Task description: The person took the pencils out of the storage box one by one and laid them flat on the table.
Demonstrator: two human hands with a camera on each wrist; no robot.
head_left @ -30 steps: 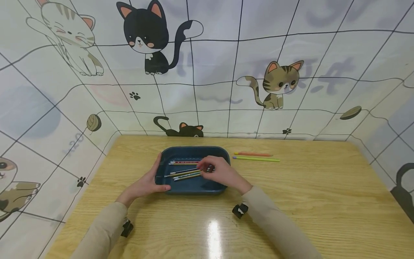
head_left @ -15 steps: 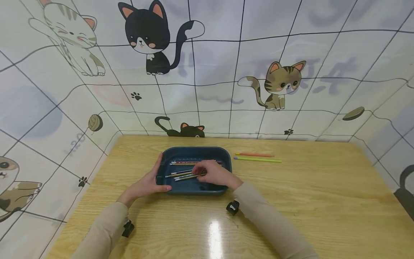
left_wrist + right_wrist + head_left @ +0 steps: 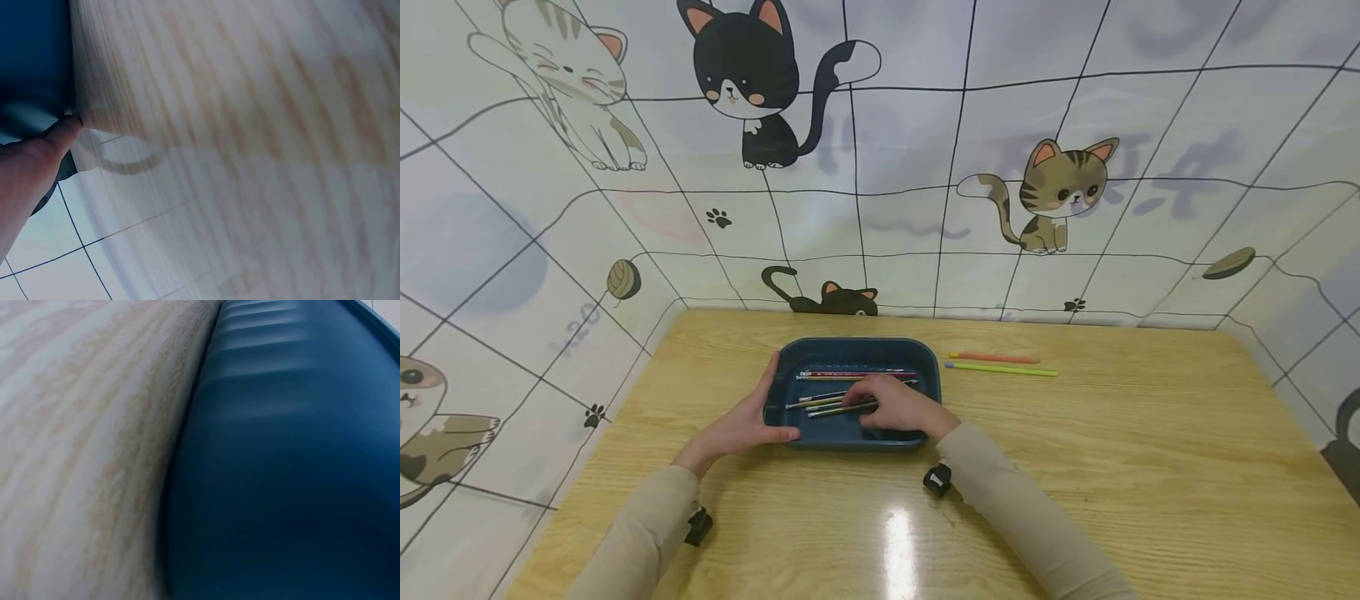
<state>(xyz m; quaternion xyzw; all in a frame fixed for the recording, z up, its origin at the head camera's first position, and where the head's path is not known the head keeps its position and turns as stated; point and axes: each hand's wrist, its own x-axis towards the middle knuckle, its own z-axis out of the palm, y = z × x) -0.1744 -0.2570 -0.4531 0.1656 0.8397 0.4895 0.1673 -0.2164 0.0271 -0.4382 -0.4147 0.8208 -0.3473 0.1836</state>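
Observation:
A dark blue plastic tray (image 3: 865,445) holds several pencils. My left hand (image 3: 737,427) grips its left end, thumb on the near rim and fingers along the far-left side; in the left wrist view the hand (image 3: 31,169) presses at the edge of the tray (image 3: 31,56). Inside the tray, the curled fingers of my right hand (image 3: 898,406) pinch at the right part of a loose bunch of pencils (image 3: 827,407), covering part of them. Behind these, a red pencil (image 3: 831,375) and a gold one lie side by side. Only the outer wall of the tray (image 3: 281,469) and tabletop show in the right wrist view.
On the wooden table (image 3: 1112,450), right of the tray, lie an orange pencil (image 3: 996,358) and a lime green pencil (image 3: 1003,369), nearly parallel. A cloth wall (image 3: 902,225) printed with cats and grid lines stands along the table's back edge.
My right hand has moved left and lower over the near bunch of pencils, which have drawn closer together. The left hand has kept its hold on the tray.

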